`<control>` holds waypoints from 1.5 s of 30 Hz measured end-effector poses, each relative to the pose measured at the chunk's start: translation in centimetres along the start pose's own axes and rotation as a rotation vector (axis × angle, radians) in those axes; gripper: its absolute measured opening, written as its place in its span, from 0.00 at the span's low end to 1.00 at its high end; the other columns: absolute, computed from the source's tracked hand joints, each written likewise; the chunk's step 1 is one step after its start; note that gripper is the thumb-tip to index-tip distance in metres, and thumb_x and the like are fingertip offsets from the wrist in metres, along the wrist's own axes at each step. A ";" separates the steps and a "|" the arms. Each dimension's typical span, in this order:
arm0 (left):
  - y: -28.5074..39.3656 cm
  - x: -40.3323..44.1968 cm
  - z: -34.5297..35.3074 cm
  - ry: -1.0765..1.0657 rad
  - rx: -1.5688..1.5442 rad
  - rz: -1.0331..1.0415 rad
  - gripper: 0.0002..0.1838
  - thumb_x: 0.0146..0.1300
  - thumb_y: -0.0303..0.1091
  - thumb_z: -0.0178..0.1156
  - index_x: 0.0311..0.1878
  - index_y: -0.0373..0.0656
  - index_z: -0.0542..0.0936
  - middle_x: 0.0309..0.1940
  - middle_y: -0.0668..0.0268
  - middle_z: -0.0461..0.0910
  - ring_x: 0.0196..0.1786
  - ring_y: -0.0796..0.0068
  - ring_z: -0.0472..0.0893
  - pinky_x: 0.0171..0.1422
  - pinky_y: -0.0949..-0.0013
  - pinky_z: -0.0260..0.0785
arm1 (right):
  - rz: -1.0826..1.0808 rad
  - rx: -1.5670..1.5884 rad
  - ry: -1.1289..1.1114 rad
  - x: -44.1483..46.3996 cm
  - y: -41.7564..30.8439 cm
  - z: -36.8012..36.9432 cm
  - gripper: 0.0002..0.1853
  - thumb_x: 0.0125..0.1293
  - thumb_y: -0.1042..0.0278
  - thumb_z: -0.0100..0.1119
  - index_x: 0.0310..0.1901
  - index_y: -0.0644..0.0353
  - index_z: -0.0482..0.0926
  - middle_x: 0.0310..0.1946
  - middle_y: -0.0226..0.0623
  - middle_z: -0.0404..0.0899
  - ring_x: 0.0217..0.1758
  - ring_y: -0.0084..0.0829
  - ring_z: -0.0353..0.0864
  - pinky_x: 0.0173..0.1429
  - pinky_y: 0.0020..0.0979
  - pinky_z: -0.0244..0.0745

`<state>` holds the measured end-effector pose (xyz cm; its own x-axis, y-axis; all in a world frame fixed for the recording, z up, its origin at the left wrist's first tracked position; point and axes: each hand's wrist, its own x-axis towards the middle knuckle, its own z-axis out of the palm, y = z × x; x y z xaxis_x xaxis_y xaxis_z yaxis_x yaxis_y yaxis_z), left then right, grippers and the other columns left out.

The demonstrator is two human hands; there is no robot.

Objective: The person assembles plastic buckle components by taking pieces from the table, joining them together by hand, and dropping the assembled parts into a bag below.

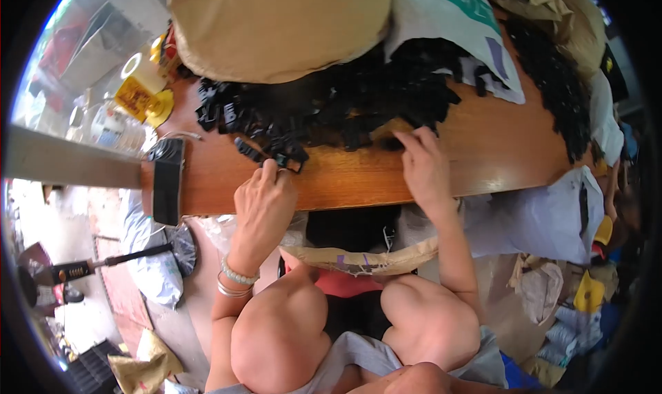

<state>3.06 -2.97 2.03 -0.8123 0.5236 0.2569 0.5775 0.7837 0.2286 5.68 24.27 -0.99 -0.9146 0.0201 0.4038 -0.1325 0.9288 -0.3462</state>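
Note:
On the wooden table (331, 180) lies a long heap of small black parts (303, 104). My left hand (265, 197), with bracelets at the wrist, is closed on a black part (293, 158) at the near side of the heap. My right hand (424, 163) reaches to the heap's near right edge, fingers bent and apart, beside some black pieces; nothing shows held in it. Between my knees and the table, an open sack (369, 261) has black contents.
A brown sack (276, 28) and a white sack (448, 22) lie behind the heap. More black parts (552, 84) are at the far right. A phone (167, 187), a yellow tape dispenser (160, 108) and plastic bottles (114, 126) stand at left.

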 end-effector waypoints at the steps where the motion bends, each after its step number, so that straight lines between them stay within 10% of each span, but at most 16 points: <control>1: 0.3 0.1 0.1 0.034 0.008 -0.005 0.03 0.51 0.23 0.57 0.31 0.39 0.76 0.32 0.60 0.71 0.37 0.61 0.78 0.37 0.60 0.71 | 0.005 -0.027 0.014 -0.3 -0.3 0.1 0.19 0.55 0.78 0.57 0.51 0.61 0.80 0.39 0.41 0.71 0.44 0.43 0.74 0.49 0.42 0.70; 7: 0.5 0.0 0.8 0.120 -0.014 -0.160 0.10 0.57 0.24 0.56 0.43 0.40 0.76 0.42 0.55 0.74 0.39 0.51 0.78 0.36 0.55 0.71 | 0.030 0.093 0.054 -1.8 -4.1 0.7 0.24 0.58 0.58 0.66 0.55 0.54 0.75 0.44 0.42 0.73 0.43 0.44 0.77 0.45 0.41 0.75; 13: -1.8 0.3 3.1 0.169 0.056 0.003 0.11 0.58 0.20 0.55 0.45 0.35 0.77 0.47 0.53 0.74 0.46 0.50 0.78 0.42 0.55 0.71 | -0.087 0.035 0.103 -2.9 -3.0 3.2 0.24 0.51 0.76 0.59 0.54 0.62 0.76 0.52 0.46 0.70 0.49 0.44 0.73 0.52 0.41 0.71; 28: -4.0 2.2 3.9 0.328 -0.486 -0.191 0.05 0.56 0.17 0.63 0.35 0.33 0.79 0.35 0.66 0.71 0.32 0.78 0.71 0.29 0.77 0.59 | -0.103 0.073 0.155 -3.4 -1.9 3.7 0.10 0.56 0.70 0.62 0.39 0.63 0.76 0.54 0.49 0.70 0.50 0.45 0.71 0.51 0.42 0.68; 33: -2.3 2.7 2.8 0.686 -0.282 0.069 0.06 0.57 0.16 0.63 0.37 0.32 0.76 0.43 0.62 0.78 0.36 0.77 0.75 0.32 0.77 0.64 | -0.103 0.201 0.354 -3.8 -1.9 3.2 0.18 0.52 0.79 0.62 0.47 0.64 0.74 0.53 0.47 0.71 0.48 0.48 0.74 0.49 0.43 0.71; 36: -1.2 0.4 3.1 0.405 -0.833 -0.343 0.11 0.57 0.17 0.64 0.43 0.32 0.74 0.46 0.58 0.81 0.41 0.74 0.80 0.41 0.75 0.73 | 0.011 0.179 0.374 -3.6 -1.9 2.8 0.18 0.53 0.80 0.64 0.47 0.62 0.77 0.50 0.42 0.75 0.45 0.44 0.77 0.47 0.37 0.74; 45: 4.5 1.7 2.5 -0.094 -1.012 -0.132 0.11 0.58 0.18 0.62 0.45 0.32 0.78 0.33 0.64 0.78 0.33 0.78 0.80 0.37 0.77 0.73 | 0.089 0.751 0.210 -3.3 -4.3 -1.4 0.14 0.56 0.82 0.64 0.46 0.64 0.82 0.43 0.40 0.82 0.42 0.36 0.79 0.48 0.32 0.73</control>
<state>4.06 2.33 1.14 -0.8524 0.5119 0.1072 0.2455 0.2107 0.9462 9.85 20.77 0.34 -0.8522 0.2217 0.4739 -0.3539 0.4228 -0.8343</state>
